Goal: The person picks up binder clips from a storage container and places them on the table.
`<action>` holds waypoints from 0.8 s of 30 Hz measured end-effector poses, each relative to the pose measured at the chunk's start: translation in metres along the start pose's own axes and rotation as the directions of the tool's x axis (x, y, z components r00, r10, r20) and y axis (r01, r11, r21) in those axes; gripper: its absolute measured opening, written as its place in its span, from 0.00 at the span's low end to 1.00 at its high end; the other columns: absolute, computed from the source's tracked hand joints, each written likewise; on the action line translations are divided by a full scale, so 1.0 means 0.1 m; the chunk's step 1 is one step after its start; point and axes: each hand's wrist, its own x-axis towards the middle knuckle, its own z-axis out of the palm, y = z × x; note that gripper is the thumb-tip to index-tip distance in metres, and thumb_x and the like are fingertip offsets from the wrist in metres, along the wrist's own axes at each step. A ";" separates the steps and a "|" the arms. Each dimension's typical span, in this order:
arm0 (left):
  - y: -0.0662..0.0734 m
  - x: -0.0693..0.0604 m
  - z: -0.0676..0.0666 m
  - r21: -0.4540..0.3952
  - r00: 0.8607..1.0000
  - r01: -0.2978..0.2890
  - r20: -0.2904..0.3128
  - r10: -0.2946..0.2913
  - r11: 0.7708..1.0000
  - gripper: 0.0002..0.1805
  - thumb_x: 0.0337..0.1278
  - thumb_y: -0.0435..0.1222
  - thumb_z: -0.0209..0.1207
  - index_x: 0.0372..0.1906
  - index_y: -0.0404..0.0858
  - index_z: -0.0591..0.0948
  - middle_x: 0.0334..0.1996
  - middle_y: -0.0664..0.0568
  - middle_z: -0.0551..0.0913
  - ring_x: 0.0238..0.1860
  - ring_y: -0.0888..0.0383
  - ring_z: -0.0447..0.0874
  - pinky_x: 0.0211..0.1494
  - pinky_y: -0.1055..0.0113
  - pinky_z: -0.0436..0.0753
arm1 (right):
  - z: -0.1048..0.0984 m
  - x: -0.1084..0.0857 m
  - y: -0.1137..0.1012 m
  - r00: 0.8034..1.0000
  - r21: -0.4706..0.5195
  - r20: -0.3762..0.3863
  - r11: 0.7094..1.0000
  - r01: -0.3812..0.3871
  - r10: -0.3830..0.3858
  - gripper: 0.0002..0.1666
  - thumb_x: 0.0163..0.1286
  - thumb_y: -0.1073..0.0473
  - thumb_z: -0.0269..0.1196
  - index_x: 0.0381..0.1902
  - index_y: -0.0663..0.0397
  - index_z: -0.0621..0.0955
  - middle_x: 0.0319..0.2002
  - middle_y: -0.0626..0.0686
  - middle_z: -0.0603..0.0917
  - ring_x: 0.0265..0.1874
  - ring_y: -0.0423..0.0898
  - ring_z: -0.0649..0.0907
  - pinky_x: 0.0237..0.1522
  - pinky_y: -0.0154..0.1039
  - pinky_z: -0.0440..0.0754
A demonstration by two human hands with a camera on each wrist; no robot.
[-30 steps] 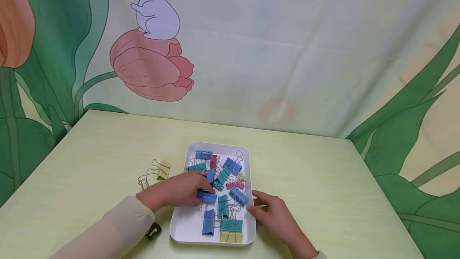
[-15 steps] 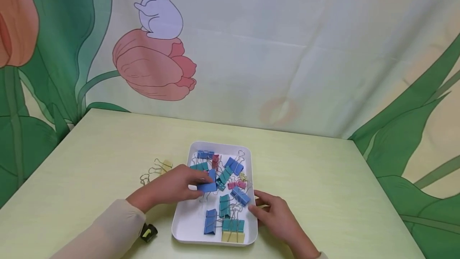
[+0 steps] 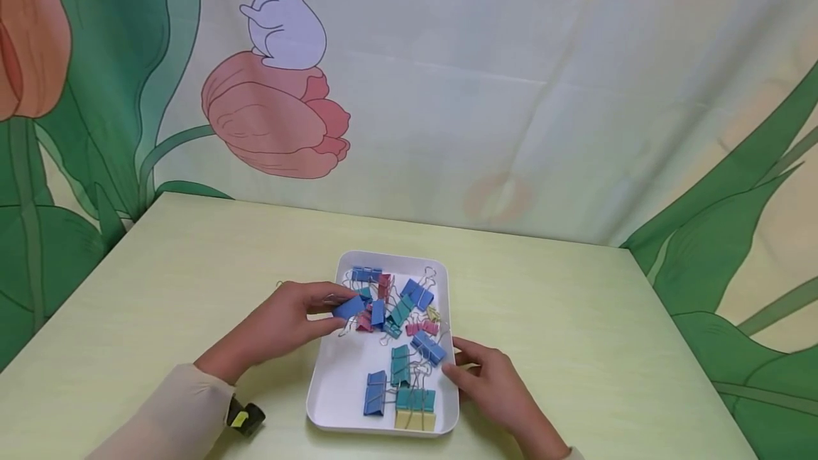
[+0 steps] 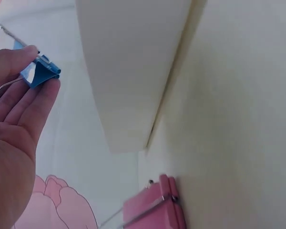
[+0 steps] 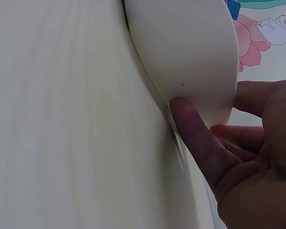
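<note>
My left hand [image 3: 281, 318] pinches a blue binder clip [image 3: 348, 307] between thumb and fingers, just above the left rim of the white tray [image 3: 335, 396]. In the left wrist view the clip [image 4: 42, 74] is tilted, its wire handles sticking out. My right hand [image 3: 491, 385] holds the tray's right side; its thumb is at the rim, and a fingertip [image 5: 181, 106] touches the outer wall. Inside the tray lie several blue, teal, pink and yellow binder clips, among them a blue clip [image 3: 375, 393] and a teal one [image 3: 415, 400] near the front.
Beside the tray, a pink binder clip [image 4: 150, 205] lies on the table in the left wrist view. A black object with a green patch [image 3: 246, 419] is by the left sleeve [image 3: 172, 414]. The pale table [image 3: 562, 318] meets a printed curtain [image 3: 409, 91] at the back.
My left hand has lifted the blue binder clip from among the others and carried it up and left to the tray's left rim. The right hand has stayed at the tray.
</note>
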 end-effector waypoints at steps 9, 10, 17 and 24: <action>-0.03 -0.15 -0.14 -0.056 0.990 0.113 -0.078 -0.117 0.992 0.21 0.58 0.40 0.65 0.57 0.50 0.80 0.56 0.49 0.82 0.57 0.46 0.82 0.52 0.58 0.84 | 0.00 0.00 0.01 1.000 -0.002 -0.008 1.000 0.006 -0.006 0.33 0.66 0.51 0.65 0.67 0.53 0.72 0.46 0.55 0.82 0.37 0.45 0.84 0.35 0.39 0.87; -0.04 -0.17 -0.16 -0.058 0.988 0.125 -0.084 -0.130 0.990 0.21 0.58 0.41 0.65 0.58 0.50 0.80 0.56 0.49 0.82 0.57 0.46 0.82 0.52 0.58 0.84 | 0.00 0.00 0.01 1.000 -0.001 -0.008 1.000 0.005 -0.005 0.33 0.66 0.51 0.65 0.67 0.53 0.72 0.46 0.55 0.82 0.37 0.45 0.84 0.35 0.39 0.87; -0.10 -0.23 -0.33 -0.117 0.980 0.139 -0.129 -0.154 0.983 0.23 0.57 0.41 0.65 0.59 0.45 0.78 0.55 0.43 0.82 0.53 0.47 0.85 0.51 0.59 0.85 | 0.00 -0.01 0.02 1.000 0.007 -0.002 1.000 0.013 -0.013 0.34 0.66 0.51 0.65 0.67 0.54 0.72 0.46 0.56 0.82 0.37 0.45 0.84 0.35 0.39 0.87; -0.23 -0.26 -0.47 -0.145 0.979 0.119 -0.150 -0.141 0.982 0.23 0.59 0.39 0.64 0.60 0.43 0.77 0.54 0.42 0.83 0.52 0.49 0.85 0.50 0.62 0.85 | 0.00 -0.01 0.02 1.000 0.003 0.003 1.000 0.020 -0.020 0.34 0.66 0.52 0.65 0.67 0.54 0.72 0.46 0.56 0.83 0.37 0.45 0.84 0.35 0.39 0.87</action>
